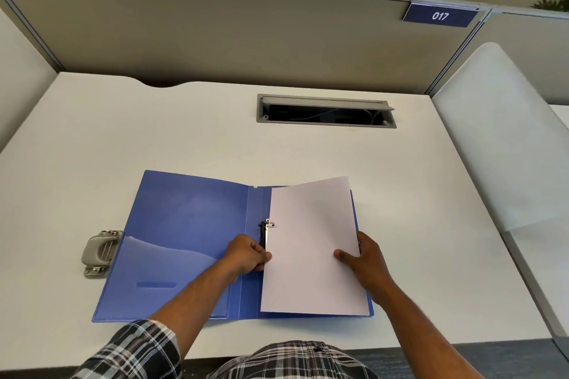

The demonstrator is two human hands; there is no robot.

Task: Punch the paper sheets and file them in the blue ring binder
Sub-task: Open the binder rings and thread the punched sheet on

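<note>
On desk (184,120), far left: punch (100,254) sits just beside the binder's left edge, nobody touching it. My read: punching is over and it's been set aside where it won't foul the cover.

Binder (184,224) lies open flat, pocketed inside cover to the left, spine strip in the middle, ring clip (267,226) at the spine. Open flat is what gives both hands access to the mechanism.

Left hand (248,255) is at the sheets' left edge, right by the lower part of the clip, fingers curled in. Looks like it pinches the paper edge or works the lower ring; can't tell which, since the fingertips are hidden by the paper.

Sheets (311,243) lie over the binder's right half, slightly skewed, top corner swung right past the cover. Upper ring shows through the margin near the left edge, so at least one hole seems threaded. Lower hole not visible.

Right hand (363,258) grips the sheets' right edge, thumb on top, fingers under. Probably steadying and steering the stack so the holes line up.

Judgement: filing step, near the end. Remaining: seat the lower hole, square the stack, close the clip. Risk: the skew could tear the hole.

Back of desk: open cable tray (326,114); partition tag (439,16) reads 017.
</note>
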